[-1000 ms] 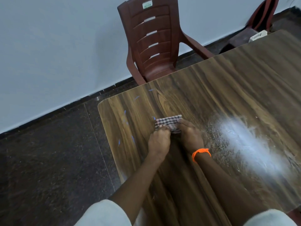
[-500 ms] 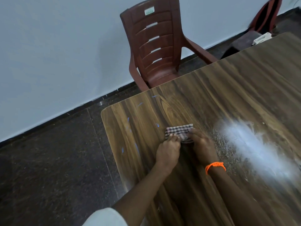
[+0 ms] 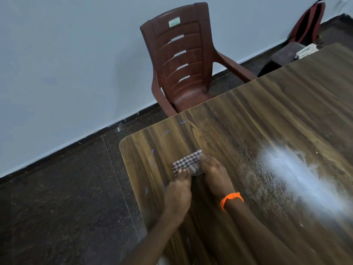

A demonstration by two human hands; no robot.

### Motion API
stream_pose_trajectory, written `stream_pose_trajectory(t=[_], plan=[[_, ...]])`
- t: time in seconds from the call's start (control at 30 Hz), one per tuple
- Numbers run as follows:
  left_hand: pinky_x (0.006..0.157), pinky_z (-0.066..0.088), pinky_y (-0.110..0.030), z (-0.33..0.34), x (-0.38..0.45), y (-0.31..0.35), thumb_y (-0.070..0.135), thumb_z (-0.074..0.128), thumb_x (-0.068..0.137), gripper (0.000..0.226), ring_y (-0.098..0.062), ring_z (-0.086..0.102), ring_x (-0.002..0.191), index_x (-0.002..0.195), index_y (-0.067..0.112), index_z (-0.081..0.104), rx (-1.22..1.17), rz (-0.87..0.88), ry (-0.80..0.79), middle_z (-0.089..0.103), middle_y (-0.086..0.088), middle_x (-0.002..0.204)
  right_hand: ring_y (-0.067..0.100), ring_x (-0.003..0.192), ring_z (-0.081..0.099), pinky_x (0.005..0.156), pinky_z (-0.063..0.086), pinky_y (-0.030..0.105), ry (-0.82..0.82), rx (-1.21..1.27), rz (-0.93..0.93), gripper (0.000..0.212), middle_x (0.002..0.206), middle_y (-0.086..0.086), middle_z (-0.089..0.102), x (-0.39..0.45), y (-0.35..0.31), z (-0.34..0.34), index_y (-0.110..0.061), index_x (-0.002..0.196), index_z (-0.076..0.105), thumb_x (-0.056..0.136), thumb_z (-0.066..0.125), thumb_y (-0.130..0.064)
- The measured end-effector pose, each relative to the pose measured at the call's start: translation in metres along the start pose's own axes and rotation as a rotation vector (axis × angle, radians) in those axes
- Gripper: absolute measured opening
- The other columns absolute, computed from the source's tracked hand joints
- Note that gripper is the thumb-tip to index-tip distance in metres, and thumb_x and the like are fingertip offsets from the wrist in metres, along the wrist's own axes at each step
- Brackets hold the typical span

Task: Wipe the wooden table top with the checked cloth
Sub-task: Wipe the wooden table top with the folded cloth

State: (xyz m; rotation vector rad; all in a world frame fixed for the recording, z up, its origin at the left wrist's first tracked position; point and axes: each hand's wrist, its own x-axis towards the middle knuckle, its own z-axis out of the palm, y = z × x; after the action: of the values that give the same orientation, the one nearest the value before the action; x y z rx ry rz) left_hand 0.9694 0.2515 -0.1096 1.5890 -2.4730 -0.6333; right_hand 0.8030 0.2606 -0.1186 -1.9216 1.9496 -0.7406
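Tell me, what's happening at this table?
A person is wiping a wooden table. Both hands, left hand and right hand, press a small folded checked cloth flat near the table's corner. A whitish patch lies to the right, not yet reached. A brown plastic chair stands behind.

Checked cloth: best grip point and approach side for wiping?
Press down from above on the checked cloth; it lies folded flat on the table, no raised edge. Grip its near edge, where left hand and right hand rest.
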Motion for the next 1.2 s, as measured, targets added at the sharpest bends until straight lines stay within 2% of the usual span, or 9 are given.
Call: stream_pose_trajectory(t=[0.1, 0.2, 0.33, 0.5, 0.63, 0.8, 0.9, 1.0, 1.2], plan=[[0.089, 0.059, -0.031, 0.019, -0.003, 0.006, 0.000, 0.077, 0.076, 0.045, -0.021, 0.071, 0.110, 0.121, 0.008, 0.073, 0.007, 0.182, 0.038, 0.073, -0.009, 0.120, 0.019, 0.114, 0.059, 0.100, 0.043, 0.024, 0.103, 0.025, 0.039, 0.026, 0.118, 0.004, 0.067, -0.021, 0.018, -0.009, -0.013, 0.100, 0.073, 0.083, 0.055, -0.006], [0.099, 0.054, -0.031, 0.015, 0.027, 0.020, 0.007, 0.056, 0.095, 0.036, -0.018, 0.065, 0.119, 0.129, 0.013, 0.067, 0.016, 0.236, 0.019, 0.069, -0.003, 0.127, 0.024, 0.110, 0.062, 0.098, 0.045, 0.027, 0.150, -0.011, 0.132, 0.034, 0.115, 0.008, 0.068, -0.015, 0.036, -0.018, -0.010, 0.097, 0.075, 0.074, 0.063, 0.010], [0.082, 0.057, -0.033, -0.002, 0.080, 0.028, 0.019, 0.041, 0.106, 0.029, -0.018, 0.068, 0.100, 0.125, 0.023, 0.062, 0.085, 0.193, 0.068, 0.065, 0.003, 0.121, 0.029, 0.106, 0.064, 0.095, 0.050, 0.037, 0.181, 0.003, 0.241, 0.026, 0.113, 0.013, 0.069, 0.032, 0.041, -0.023, -0.007, 0.093, 0.076, 0.071, 0.065, 0.004], [0.083, 0.057, -0.036, -0.023, 0.104, 0.005, 0.024, 0.037, 0.108, 0.031, -0.020, 0.070, 0.097, 0.125, 0.026, 0.063, 0.134, 0.051, 0.039, 0.069, 0.002, 0.116, 0.025, 0.110, 0.061, 0.096, 0.048, 0.032, 0.088, 0.007, 0.197, 0.020, 0.114, 0.009, 0.069, 0.083, 0.023, -0.010, -0.011, 0.095, 0.075, 0.079, 0.064, -0.015], [0.081, 0.058, -0.036, -0.022, 0.073, -0.016, 0.016, 0.041, 0.103, 0.036, -0.021, 0.070, 0.097, 0.133, 0.025, 0.060, 0.065, 0.023, 0.080, 0.068, 0.003, 0.119, 0.016, 0.115, 0.057, 0.096, 0.047, 0.029, 0.022, 0.021, 0.086, 0.037, 0.118, 0.000, 0.068, 0.082, 0.003, 0.005, -0.016, 0.096, 0.074, 0.082, 0.043, -0.030], [0.079, 0.061, -0.033, -0.007, 0.039, -0.012, 0.002, 0.066, 0.088, 0.036, -0.021, 0.072, 0.106, 0.121, 0.012, 0.071, 0.076, 0.112, 0.071, 0.072, -0.005, 0.118, 0.021, 0.112, 0.060, 0.097, 0.048, 0.029, 0.101, 0.033, 0.071, 0.036, 0.115, 0.004, 0.069, 0.037, 0.011, 0.008, -0.014, 0.096, 0.075, 0.079, 0.043, -0.016], [0.092, 0.056, -0.033, -0.009, 0.066, 0.004, 0.013, 0.047, 0.102, 0.032, -0.017, 0.063, 0.119, 0.128, 0.019, 0.065, 0.074, 0.211, 0.023, 0.067, 0.001, 0.127, 0.024, 0.105, 0.063, 0.095, 0.047, 0.027, 0.248, 0.031, 0.198, 0.034, 0.111, 0.007, 0.069, 0.028, 0.029, 0.004, -0.011, 0.093, 0.075, 0.071, 0.057, 0.008], [0.084, 0.056, -0.035, -0.011, 0.106, 0.019, 0.020, 0.037, 0.106, 0.031, -0.018, 0.067, 0.104, 0.125, 0.023, 0.062, 0.159, 0.220, 0.056, 0.065, 0.002, 0.121, 0.026, 0.105, 0.063, 0.096, 0.046, 0.029, 0.309, 0.016, 0.316, 0.029, 0.111, 0.009, 0.070, 0.047, 0.043, -0.004, -0.011, 0.091, 0.076, 0.071, 0.059, 0.004], [0.081, 0.057, -0.039, -0.029, 0.164, 0.016, 0.013, 0.042, 0.104, 0.028, -0.025, 0.070, 0.098, 0.116, 0.018, 0.067, 0.225, 0.163, 0.078, 0.070, -0.004, 0.110, 0.019, 0.083, 0.062, 0.067, 0.051, 0.036, 0.206, -0.010, 0.306, 0.014, 0.085, -0.001, 0.069, 0.124, 0.047, -0.013, -0.012, 0.078, 0.069, 0.070, 0.059, -0.005]])
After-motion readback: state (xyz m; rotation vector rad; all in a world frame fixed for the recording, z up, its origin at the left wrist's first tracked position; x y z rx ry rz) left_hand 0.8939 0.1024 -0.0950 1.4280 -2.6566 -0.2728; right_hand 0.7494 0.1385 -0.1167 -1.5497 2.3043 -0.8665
